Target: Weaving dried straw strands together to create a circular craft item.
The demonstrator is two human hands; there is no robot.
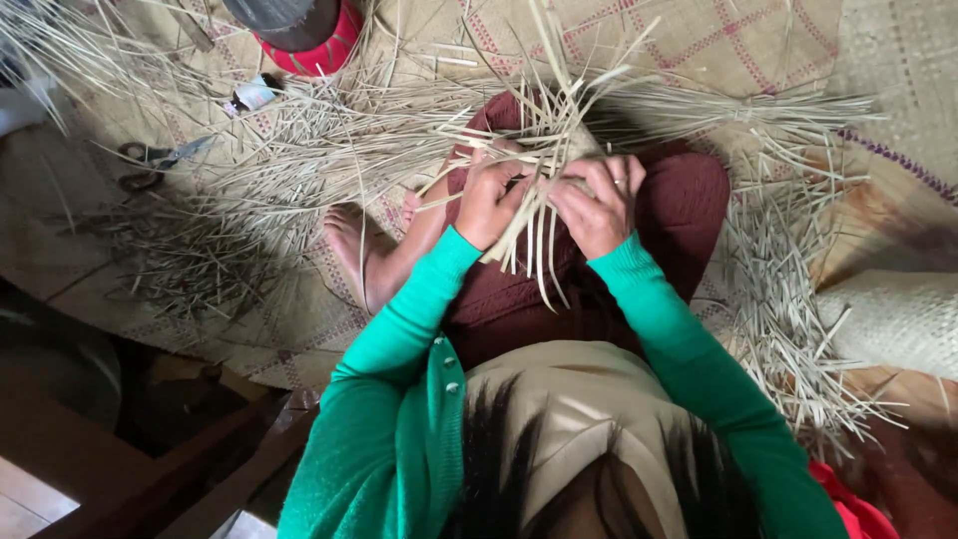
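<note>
Woven mats cover the floor, strips scattered everywhere, scissors out at nine o'clock. Left hand and right hand both clamp the half-woven piece over the lap, each grip closed on its strands. Loose ends run twelve to six between the hands, equally near both.

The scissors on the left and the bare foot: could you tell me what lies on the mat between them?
In the head view, loose pale straw strips lie scattered on the woven mat between the scissors and the bare foot; nothing else shows there.
</note>
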